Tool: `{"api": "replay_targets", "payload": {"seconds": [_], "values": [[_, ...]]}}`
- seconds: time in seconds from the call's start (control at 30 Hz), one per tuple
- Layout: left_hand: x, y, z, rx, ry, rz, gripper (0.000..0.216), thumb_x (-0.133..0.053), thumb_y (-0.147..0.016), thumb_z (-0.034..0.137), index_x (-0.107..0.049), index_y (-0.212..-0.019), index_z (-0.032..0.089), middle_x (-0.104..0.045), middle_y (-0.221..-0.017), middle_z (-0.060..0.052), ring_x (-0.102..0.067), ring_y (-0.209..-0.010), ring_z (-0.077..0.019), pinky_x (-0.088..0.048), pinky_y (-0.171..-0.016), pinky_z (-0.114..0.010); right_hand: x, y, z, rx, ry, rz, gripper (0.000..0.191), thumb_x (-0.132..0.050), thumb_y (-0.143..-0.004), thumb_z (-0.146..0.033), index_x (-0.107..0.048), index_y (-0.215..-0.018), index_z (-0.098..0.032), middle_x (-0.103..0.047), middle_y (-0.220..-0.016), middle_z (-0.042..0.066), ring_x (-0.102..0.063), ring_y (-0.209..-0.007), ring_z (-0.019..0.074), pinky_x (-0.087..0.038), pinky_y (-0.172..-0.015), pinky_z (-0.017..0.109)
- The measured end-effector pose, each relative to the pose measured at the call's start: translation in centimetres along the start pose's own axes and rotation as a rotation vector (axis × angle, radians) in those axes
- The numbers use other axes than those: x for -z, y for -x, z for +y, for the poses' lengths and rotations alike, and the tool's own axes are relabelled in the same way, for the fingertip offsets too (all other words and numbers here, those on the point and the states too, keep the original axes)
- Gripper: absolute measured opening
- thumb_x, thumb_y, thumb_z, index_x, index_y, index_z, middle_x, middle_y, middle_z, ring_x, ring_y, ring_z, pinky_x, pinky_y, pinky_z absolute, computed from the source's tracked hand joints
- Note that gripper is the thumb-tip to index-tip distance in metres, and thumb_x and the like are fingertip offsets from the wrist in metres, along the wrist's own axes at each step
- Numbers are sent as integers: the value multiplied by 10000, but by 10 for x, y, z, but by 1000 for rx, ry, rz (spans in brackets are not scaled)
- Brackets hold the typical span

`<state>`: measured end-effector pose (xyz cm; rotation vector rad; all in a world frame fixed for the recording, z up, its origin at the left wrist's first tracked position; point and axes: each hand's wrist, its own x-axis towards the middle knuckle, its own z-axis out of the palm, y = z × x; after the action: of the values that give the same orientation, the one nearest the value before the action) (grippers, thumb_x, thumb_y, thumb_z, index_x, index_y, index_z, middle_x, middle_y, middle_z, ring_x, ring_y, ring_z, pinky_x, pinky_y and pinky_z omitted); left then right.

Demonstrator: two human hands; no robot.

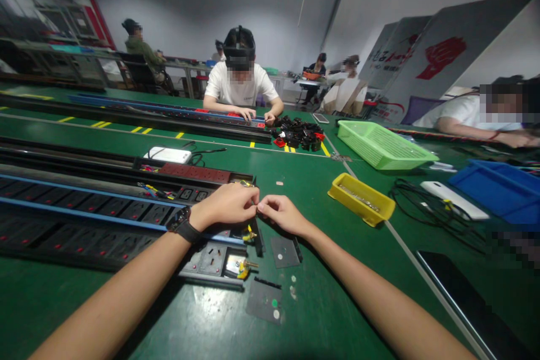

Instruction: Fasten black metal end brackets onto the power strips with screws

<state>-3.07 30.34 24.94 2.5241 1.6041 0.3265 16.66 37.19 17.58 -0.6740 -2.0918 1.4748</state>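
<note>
My left hand (228, 203), with a dark watch on its wrist, reaches over the right ends of several long black socket strips (130, 247). Its fingers are closed at the end of a strip. Fingertip to fingertip with it is my right hand (282, 214), pinched closed. Whatever lies between the fingers is too small and covered to make out. Below the hands, yellow-wrapped terminals (243, 269) stick out of the strip ends. Two dark plates, one nearer me (265, 301) and one under my right hand (284, 253), lie on the green table with small round stickers.
A yellow tray (379, 220) with small metal pieces stands to the right, before a green basket (390, 160) and a blue bin (502, 194). Black cables (422, 208) and a phone (459, 298) lie rightward. Opposite, a co-worker (240, 81) handles another strip beside piled black parts (299, 134).
</note>
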Motion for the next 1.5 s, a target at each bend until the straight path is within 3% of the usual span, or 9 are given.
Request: {"api": "replay_targets", "payload": {"seconds": [1.13, 1.4, 1.5], "values": [[0, -1, 0, -7, -3, -1, 143, -581, -917, 345, -639, -895, 216, -696, -774, -11, -612, -662, -184, -315, -574, -273, 1, -1, 0, 5, 28, 5, 488, -636, -886, -636, -650, -773, -161, -571, -645, -14, -471, -554, 100, -351, -504, 215], [1, 1, 2, 1, -19, -7, 71, -587, -857, 261, -644, -886, 231, -696, -784, -8, -615, -675, -190, -325, -580, -280, 14, -2, -2, -124, -64, -46, 541, -684, -815, -699, -649, -828, -159, -639, -700, 2, -529, -526, 89, -392, -467, 197], [2, 1, 4, 3, -17, -5, 77, -588, -849, 258, -650, -885, 232, -704, -794, -14, -621, -676, -197, -337, -580, -281, 29, -1, -7, -198, -62, -128, 571, -669, -819, -718, -659, -850, -147, -651, -702, 12, -544, -505, 81, -383, -432, 179]]}}
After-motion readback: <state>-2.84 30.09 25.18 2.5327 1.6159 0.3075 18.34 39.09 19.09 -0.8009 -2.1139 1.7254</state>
